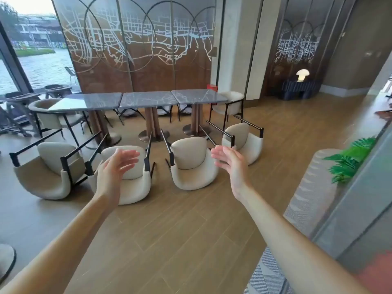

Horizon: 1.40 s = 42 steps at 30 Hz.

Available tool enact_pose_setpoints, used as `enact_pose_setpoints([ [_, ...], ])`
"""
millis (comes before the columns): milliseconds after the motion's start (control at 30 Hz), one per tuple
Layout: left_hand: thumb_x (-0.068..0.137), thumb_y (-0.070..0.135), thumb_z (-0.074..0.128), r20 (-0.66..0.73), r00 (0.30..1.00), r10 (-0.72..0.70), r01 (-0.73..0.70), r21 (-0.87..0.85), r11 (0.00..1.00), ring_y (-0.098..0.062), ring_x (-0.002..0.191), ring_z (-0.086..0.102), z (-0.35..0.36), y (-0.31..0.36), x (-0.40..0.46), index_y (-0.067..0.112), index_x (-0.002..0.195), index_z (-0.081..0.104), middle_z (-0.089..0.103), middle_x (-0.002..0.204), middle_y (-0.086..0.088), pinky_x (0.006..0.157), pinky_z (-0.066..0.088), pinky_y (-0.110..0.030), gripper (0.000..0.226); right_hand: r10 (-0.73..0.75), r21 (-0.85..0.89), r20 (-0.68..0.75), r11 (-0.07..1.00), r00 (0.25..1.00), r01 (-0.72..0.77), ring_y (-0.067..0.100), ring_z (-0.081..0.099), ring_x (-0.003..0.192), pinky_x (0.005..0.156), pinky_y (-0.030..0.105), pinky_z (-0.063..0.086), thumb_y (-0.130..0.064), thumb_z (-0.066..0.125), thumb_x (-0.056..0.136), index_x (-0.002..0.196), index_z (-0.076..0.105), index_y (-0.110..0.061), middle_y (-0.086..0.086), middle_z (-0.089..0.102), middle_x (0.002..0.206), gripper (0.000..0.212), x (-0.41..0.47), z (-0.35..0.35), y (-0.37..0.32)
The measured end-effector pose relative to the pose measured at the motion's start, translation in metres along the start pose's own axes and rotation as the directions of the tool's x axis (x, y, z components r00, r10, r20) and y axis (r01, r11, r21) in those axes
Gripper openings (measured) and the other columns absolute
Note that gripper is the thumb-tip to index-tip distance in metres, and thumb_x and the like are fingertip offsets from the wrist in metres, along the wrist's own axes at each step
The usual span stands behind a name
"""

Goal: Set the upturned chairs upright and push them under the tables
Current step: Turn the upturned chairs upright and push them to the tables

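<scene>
Upturned chairs, four cream-upholstered ones with black metal legs, lie tipped on their backs in a row on the wooden floor (pixel 180 225) in the head view, in front of three grey marble-topped counters (pixel 148 97) set edge to edge: the far-left chair (pixel 48 172), the second chair (pixel 131 183), the third chair (pixel 193 164) and the far-right chair (pixel 246 143). Their legs point up and toward the counter pedestals. Both arms are stretched forward; the left hand (pixel 115 166) and the right hand (pixel 230 164) have flat, spread fingers, so each grip is open and holds nothing, and both hover short of the chairs. The chairs lie close together, the first two with legs nearly crossing, so I judge that lifting one could snag a neighbour's leg and drag it along. Swinging a chair up may knock its raised legs against a counter edge or pedestal. The rounded shells could rock or slide on the smooth floor if gripped off-centre. Upright chairs (pixel 230 105) already stand at the counter ends, which narrows the room for pushing these under.
</scene>
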State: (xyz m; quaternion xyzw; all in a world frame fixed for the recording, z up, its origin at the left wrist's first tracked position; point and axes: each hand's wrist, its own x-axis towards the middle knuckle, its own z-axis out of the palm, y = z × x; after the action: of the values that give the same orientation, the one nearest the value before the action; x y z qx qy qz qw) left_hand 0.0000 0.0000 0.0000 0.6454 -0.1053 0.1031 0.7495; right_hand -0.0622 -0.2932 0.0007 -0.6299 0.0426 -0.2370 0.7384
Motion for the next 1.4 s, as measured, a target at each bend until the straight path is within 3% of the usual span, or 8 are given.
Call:
enact_pose_setpoints([
  [267, 0.106, 0.034, 0.041, -0.041, 0.999, -0.003, 0.003, -0.015, 1.000, -0.030, 0.102, 0.067, 0.107, -0.051, 0.144, 0.002, 0.108, 0.069, 0.072, 0.109, -0.015, 0.095, 0.053, -0.043, 0.043, 0.044, 0.029, -0.023, 0.999, 0.999, -0.043, 0.020, 0.072, 0.101, 0.090, 0.036, 0.057, -0.025, 0.049, 0.102, 0.099, 0.074, -0.019, 0.004, 0.078, 0.102, 0.026, 0.158, -0.040, 0.037],
  [367, 0.106, 0.030, 0.043, -0.043, 0.999, -0.023, 0.022, -0.031, 0.999, -0.036, 0.097, 0.066, 0.150, -0.074, 0.194, 0.005, 0.096, 0.070, 0.072, 0.101, -0.017, 0.090, 0.054, -0.047, 0.038, 0.083, 0.032, -0.063, 0.996, 0.995, -0.081, 0.025, 0.072, 0.100, 0.089, 0.038, 0.057, -0.022, 0.050, 0.101, 0.097, 0.074, -0.017, 0.004, 0.078, 0.098, 0.026, 0.220, -0.059, 0.059],
  [600, 0.104, 0.027, 0.045, 0.008, 0.989, -0.145, 0.146, -0.020, 0.989, -0.021, 0.080, 0.069, 0.268, -0.162, 0.300, 0.008, 0.087, 0.069, 0.074, 0.086, -0.008, 0.078, 0.057, -0.035, 0.036, 0.167, 0.051, -0.181, 0.986, 0.969, -0.160, 0.020, 0.073, 0.096, 0.088, 0.038, 0.057, -0.025, 0.051, 0.099, 0.098, 0.072, -0.013, 0.003, 0.079, 0.093, 0.024, 0.354, -0.121, 0.101],
  [733, 0.103, 0.027, 0.047, 0.062, 0.977, -0.202, 0.205, -0.055, 0.977, -0.026, 0.080, 0.068, 0.356, -0.230, 0.378, 0.009, 0.084, 0.070, 0.074, 0.085, -0.010, 0.080, 0.056, -0.037, 0.036, 0.160, 0.027, -0.235, 0.987, 0.959, -0.158, 0.017, 0.074, 0.096, 0.079, 0.029, 0.056, -0.028, 0.051, 0.100, 0.104, 0.072, -0.013, 0.002, 0.079, 0.096, 0.026, 0.447, -0.163, 0.128],
  [1000, 0.104, 0.026, 0.043, 0.159, 0.953, -0.256, 0.278, -0.136, 0.951, -0.022, 0.083, 0.069, 0.536, -0.320, 0.545, 0.006, 0.091, 0.068, 0.074, 0.087, -0.009, 0.081, 0.056, -0.035, 0.035, 0.145, -0.011, -0.359, 0.987, 0.922, -0.160, 0.022, 0.073, 0.098, 0.084, 0.033, 0.056, -0.026, 0.051, 0.101, 0.104, 0.072, -0.012, 0.004, 0.078, 0.098, 0.026, 0.653, -0.255, 0.156],
  [1100, 0.104, 0.026, 0.043, 0.186, 0.947, -0.263, 0.285, -0.104, 0.953, -0.025, 0.087, 0.067, 0.598, -0.343, 0.593, 0.005, 0.094, 0.068, 0.073, 0.095, -0.014, 0.079, 0.056, -0.034, 0.035, 0.139, 0.000, -0.394, 0.989, 0.908, -0.151, 0.023, 0.074, 0.097, 0.087, 0.036, 0.057, -0.022, 0.052, 0.099, 0.105, 0.072, -0.008, 0.007, 0.078, 0.098, 0.026, 0.717, -0.294, 0.163],
  [1267, 0.102, 0.026, 0.047, 0.215, 0.937, -0.274, 0.285, -0.020, 0.958, -0.023, 0.085, 0.066, 0.708, -0.408, 0.665, 0.013, 0.088, 0.071, 0.076, 0.091, -0.003, 0.073, 0.055, -0.033, 0.031, 0.162, 0.020, -0.425, 0.985, 0.890, -0.170, 0.024, 0.073, 0.097, 0.088, 0.036, 0.056, -0.020, 0.050, 0.099, 0.109, 0.072, -0.005, 0.008, 0.078, 0.099, 0.028, 0.830, -0.374, 0.199],
  [1400, 0.102, 0.025, 0.049, 0.174, 0.942, -0.288, 0.292, 0.001, 0.956, -0.021, 0.083, 0.066, 0.790, -0.464, 0.716, 0.013, 0.088, 0.070, 0.074, 0.090, -0.002, 0.077, 0.057, -0.038, 0.028, 0.206, 0.024, -0.380, 0.977, 0.902, -0.213, 0.024, 0.073, 0.097, 0.087, 0.035, 0.055, -0.020, 0.050, 0.099, 0.109, 0.070, -0.004, 0.009, 0.077, 0.101, 0.027, 0.925, -0.442, 0.238],
])
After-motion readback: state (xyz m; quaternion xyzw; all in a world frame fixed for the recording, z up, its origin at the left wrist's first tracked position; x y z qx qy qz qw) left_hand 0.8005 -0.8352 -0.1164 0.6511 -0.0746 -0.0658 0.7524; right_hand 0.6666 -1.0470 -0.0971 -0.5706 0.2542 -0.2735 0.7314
